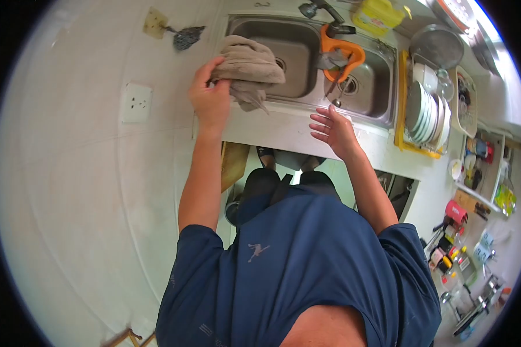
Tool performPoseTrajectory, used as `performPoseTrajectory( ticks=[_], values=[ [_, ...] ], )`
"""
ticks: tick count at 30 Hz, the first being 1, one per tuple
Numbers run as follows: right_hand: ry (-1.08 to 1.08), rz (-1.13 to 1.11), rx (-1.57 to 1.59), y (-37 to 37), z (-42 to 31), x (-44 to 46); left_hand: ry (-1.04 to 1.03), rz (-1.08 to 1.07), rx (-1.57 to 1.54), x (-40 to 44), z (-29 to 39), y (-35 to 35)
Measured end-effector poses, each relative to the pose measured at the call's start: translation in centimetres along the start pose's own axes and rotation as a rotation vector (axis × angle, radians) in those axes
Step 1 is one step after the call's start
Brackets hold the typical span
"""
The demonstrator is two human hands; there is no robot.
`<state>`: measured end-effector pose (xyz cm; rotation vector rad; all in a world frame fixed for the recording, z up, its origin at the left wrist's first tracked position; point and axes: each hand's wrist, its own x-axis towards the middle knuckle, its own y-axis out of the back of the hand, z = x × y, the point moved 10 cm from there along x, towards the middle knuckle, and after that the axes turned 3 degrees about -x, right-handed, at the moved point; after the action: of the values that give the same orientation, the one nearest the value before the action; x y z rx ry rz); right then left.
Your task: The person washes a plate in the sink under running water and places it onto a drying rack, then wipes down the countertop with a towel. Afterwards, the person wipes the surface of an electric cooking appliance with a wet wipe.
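A bunched grey-brown cloth (248, 61) hangs from my left hand (209, 95), whose fingers and thumb pinch its left side. The cloth covers the left part of the left sink basin (298, 58) and its front rim. My right hand (334, 130) is held over the counter's front edge, fingers spread, with nothing in it. Just beyond it is the right basin (376, 87), where an orange holder (353, 52) with a grey cloth (332, 59) hangs over the divider.
A black faucet (329, 11) and a yellow jug (379, 16) stand behind the sink. Plates (425, 118) fill a rack at the right. Bottles (448, 260) and utensils crowd the far right counter. A wall with a socket (137, 103) rises at the left.
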<state>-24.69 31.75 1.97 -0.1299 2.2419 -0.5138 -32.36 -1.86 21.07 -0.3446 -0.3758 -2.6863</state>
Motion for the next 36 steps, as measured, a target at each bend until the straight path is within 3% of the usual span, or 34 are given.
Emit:
performPoseTrajectory(
  ticks=[5, 12, 14, 18, 22, 26, 28, 32, 34, 36],
  values=[
    [0.062, 0.167, -0.03, 6.8, 3.3, -3.5, 0.048, 0.0, -0.048, 0.5, -0.4, 0.7],
    [0.1, 0.591, 0.041, 14.5, 7.3, -7.2, 0.14, -0.019, -0.181, 1.0, -1.0, 1.0],
    [0.228, 0.697, -0.171, 15.2, 6.0, -7.5, 0.104, -0.049, -0.11, 1.2, -1.6, 1.6],
    [0.425, 0.73, -0.238, 14.8, 4.3, -4.9, -0.01, -0.15, 0.186, 1.1, -2.9, 3.3],
    [0.588, 0.935, -0.778, 12.1, 0.8, -4.0, -0.034, -0.201, 0.304, 0.4, -5.7, 5.6],
    [0.765, 0.908, -0.846, 7.3, 0.3, -2.8, 0.018, -0.279, 0.343, -1.4, -6.9, 6.3],
    [0.74, 0.594, -0.725, 2.8, 2.0, 0.3, -0.015, -0.391, 0.309, -3.4, -6.0, 4.0],
    [0.471, 0.271, -0.437, -5.8, 3.8, 0.0, -0.148, -0.649, 0.281, -9.1, -3.6, -3.4],
    [0.5, 0.457, -0.589, -2.7, 4.8, 0.7, -0.106, -0.817, 0.339, -12.2, -4.1, -6.2],
    [0.713, 0.784, -0.961, 1.2, 3.6, -1.3, -0.089, -0.853, 0.395, -14.7, -8.3, -6.4]
  ],
)
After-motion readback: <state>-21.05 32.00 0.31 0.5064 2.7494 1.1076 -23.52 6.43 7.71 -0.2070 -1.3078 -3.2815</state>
